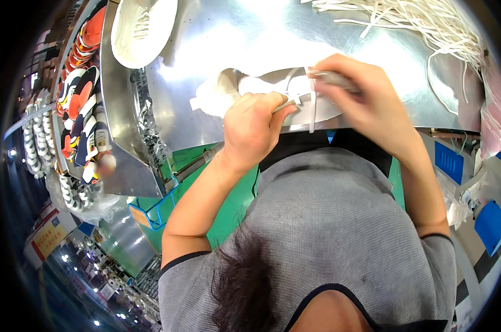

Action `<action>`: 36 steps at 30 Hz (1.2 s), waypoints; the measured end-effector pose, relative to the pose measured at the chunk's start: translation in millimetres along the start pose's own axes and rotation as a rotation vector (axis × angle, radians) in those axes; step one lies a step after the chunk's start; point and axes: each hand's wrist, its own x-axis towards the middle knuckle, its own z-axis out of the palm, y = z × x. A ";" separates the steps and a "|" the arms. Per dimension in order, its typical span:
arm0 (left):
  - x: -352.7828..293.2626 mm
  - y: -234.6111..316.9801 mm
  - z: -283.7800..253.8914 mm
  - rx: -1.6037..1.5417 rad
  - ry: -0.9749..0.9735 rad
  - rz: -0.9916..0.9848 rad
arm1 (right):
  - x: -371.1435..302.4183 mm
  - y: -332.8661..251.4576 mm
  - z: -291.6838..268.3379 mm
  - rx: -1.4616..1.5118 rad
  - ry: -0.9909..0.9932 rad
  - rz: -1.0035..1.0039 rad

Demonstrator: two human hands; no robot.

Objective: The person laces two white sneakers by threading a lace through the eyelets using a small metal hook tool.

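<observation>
A white shoe (209, 95) lies on its side on the metal table in front of me, with white lace (312, 113) hanging loose at its opening. My left hand (253, 124) is closed at the shoe's lacing edge, thumb and forefinger pinching the white lace and edge there. Just to the right, my right hand (372, 91) is curled and smeared by motion over the shoe. It grips a short greyish tool (338, 81), too blurred to name, whose tip is near the upright lace strand.
Another white shoe (142, 33) stands at the table's far left. A heap of white laces (422, 27) covers the far right. Left of the metal table (189, 124) are stacked coloured shoe parts (82, 110). A blue-framed stool (151, 214) stands at lower left.
</observation>
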 end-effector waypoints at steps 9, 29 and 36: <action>-4.3 6.9 -1.1 0.013 -0.031 0.091 | 13.7 26.8 20.8 -0.080 -0.323 0.142; 24.8 18.9 -13.8 -0.140 -0.102 -0.872 | 23.1 25.4 36.8 0.415 -0.112 0.298; 17.0 17.1 1.0 -0.290 0.119 -0.815 | -9.9 1.5 24.7 -0.060 -0.032 0.180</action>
